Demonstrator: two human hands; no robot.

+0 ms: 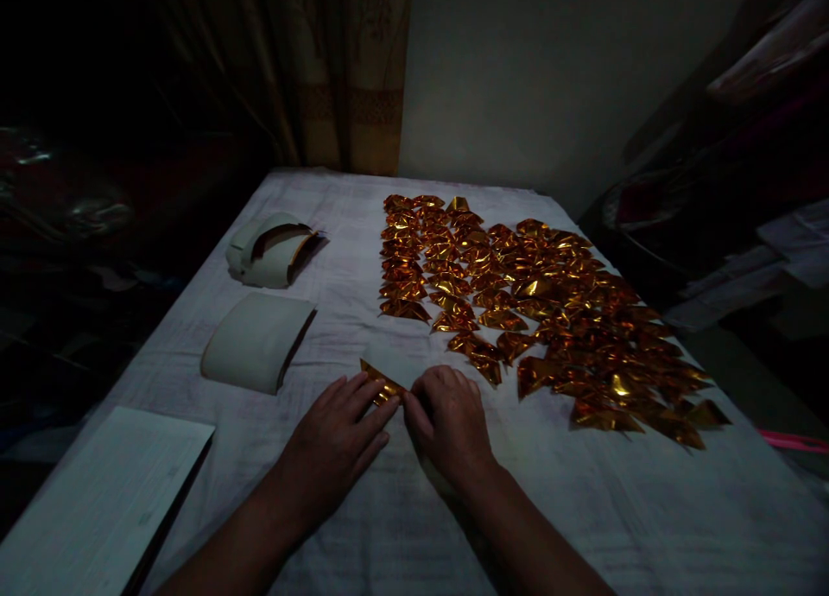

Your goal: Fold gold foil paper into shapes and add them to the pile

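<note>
A partly folded piece of gold foil paper (382, 383) lies on the cloth-covered table in front of me. My left hand (343, 427) rests on its near edge, fingers stretched out and lying flat. At the foil's right end, my right hand (452, 419) has its thumb and fingers pinched together on the corner. The right fingertips partly hide that corner. Beyond my hands, to the right, many folded gold foil pieces (492, 294) are spread in rough rows.
Left of my hands sits a curved stack of pale paper sheets (259, 341), with another loosely curled stack (272, 250) behind it. A flat whitish box or pad (110, 492) occupies the near left corner. A curtain (350, 78) and a wall (505, 78) stand behind the table (350, 492).
</note>
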